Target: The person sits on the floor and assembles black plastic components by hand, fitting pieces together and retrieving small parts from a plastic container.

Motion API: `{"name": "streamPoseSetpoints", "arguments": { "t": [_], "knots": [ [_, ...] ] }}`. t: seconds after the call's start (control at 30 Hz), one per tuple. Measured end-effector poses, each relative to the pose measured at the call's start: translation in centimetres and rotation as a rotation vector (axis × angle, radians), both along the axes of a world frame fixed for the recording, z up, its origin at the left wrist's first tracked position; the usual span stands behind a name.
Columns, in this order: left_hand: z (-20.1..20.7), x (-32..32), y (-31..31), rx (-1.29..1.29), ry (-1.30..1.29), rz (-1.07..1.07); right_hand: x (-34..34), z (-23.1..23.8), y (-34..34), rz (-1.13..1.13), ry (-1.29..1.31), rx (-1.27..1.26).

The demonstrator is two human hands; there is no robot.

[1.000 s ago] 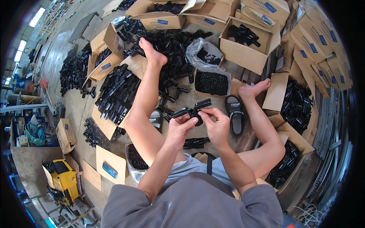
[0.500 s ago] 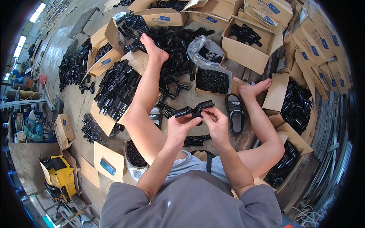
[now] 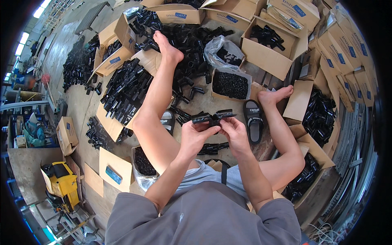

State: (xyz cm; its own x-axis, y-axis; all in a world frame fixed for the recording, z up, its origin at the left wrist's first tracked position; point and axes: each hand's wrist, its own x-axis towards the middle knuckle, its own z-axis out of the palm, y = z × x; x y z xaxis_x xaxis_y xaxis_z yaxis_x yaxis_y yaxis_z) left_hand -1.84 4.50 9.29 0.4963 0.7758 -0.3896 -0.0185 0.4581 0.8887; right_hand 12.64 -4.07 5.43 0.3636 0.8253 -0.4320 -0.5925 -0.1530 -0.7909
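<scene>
I sit on the floor with bare legs stretched out among boxes. Both hands meet in front of me on a black plastic fitting (image 3: 213,117) with arms sticking out to both sides. My left hand (image 3: 193,138) grips its left half from below. My right hand (image 3: 233,131) pinches its right half with thumb and fingertips. More black fittings (image 3: 212,148) lie on the floor just under my hands.
A small carton of tiny black parts (image 3: 230,84) and a clear plastic bag (image 3: 222,50) sit ahead. Heaps of black fittings (image 3: 126,90) lie on cardboard to the left. Open cartons (image 3: 269,57) ring me. A black sandal (image 3: 254,125) rests right of my hands.
The fitting stays in both hands at about the same spot; my fingers shift slightly on it. My legs have not moved.
</scene>
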Motion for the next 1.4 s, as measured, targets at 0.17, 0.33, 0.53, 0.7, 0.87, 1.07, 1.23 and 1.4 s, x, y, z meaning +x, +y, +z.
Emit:
{"name": "streamPoseSetpoints", "arguments": {
  "t": [0.17,0.33,0.53,0.7,0.87,1.07,1.23,1.4],
  "knots": [
    [0.4,0.1,0.0,0.057,0.005,-0.005,-0.5,0.2,-0.4,-0.040,-0.031,0.017],
    [0.0,0.6,0.2,0.219,0.250,-0.030,-0.9,0.5,-0.1,0.000,-0.022,-0.080],
    [-3.0,0.6,-0.2,0.534,0.673,-0.244,-1.4,-3.1,0.3,-0.027,0.176,-0.244],
    [-7.3,-0.6,0.3,-0.183,0.163,-0.005,-1.1,-3.9,0.3,-0.015,0.303,-0.229],
    [-8.7,-0.2,0.8,-0.487,0.030,-0.052,-0.9,-5.1,1.2,-0.060,0.191,-0.305],
    [-10.8,0.5,1.2,-0.557,-0.247,0.031,-0.1,-7.4,3.0,-0.039,-0.194,-0.286],
    [-11.3,0.1,2.8,-0.649,-0.310,0.202,5.1,-10.7,7.1,-0.114,-0.744,-0.255],
    [-12.2,-0.4,4.7,-0.721,-0.338,0.390,13.6,-15.4,12.5,0.038,-1.175,-0.529]
  ]
}}
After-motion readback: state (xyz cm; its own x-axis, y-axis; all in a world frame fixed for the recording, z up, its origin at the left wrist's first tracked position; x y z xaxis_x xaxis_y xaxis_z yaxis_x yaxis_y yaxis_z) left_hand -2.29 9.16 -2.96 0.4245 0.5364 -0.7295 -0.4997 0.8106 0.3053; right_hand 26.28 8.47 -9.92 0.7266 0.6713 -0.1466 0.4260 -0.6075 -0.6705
